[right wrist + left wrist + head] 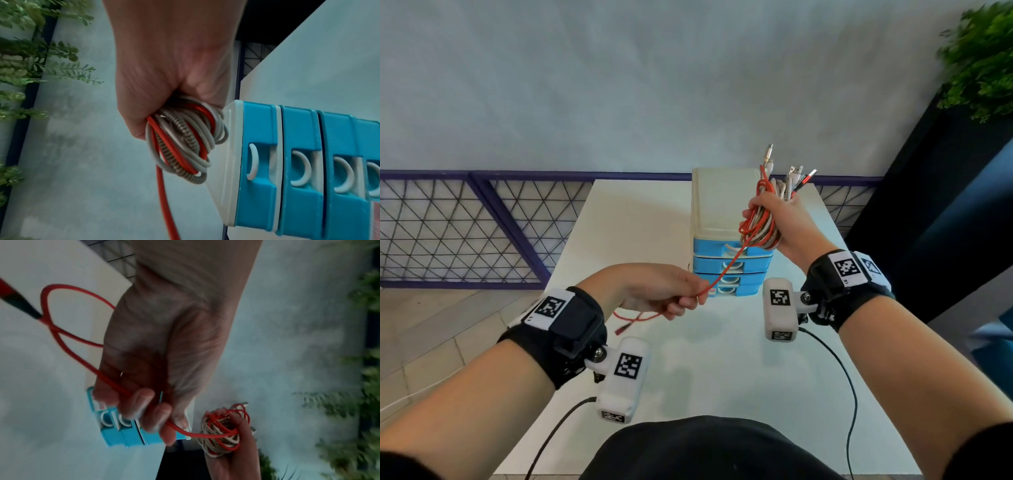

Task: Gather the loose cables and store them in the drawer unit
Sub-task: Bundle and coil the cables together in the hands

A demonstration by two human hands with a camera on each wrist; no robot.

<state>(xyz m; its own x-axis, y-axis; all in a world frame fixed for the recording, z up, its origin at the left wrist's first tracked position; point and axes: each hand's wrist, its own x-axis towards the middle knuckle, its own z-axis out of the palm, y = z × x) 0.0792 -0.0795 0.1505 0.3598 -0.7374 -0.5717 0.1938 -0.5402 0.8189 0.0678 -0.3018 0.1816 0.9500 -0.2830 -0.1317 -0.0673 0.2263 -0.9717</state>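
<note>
My right hand [774, 219] grips a coiled bundle of red, white and spring-wrapped cables [762, 229] above the drawer unit [726, 212], plugs sticking up. The bundle [185, 142] shows below the fist in the right wrist view. A red cable [726, 270] runs from the bundle down to my left hand [671, 294], which pinches it; its loose end and plug [623, 329] hang near the table. In the left wrist view my left hand [156, 415] holds the red cable [68, 344]. The blue drawers [304, 165] with white handles are all closed.
The drawer unit stands at the back middle of a white table [637, 233]. Black sensor cables [839, 370] trail from my wrists over the table's near part. A purple lattice fence [465, 226] runs behind, a dark planter with green plants [983, 61] at right.
</note>
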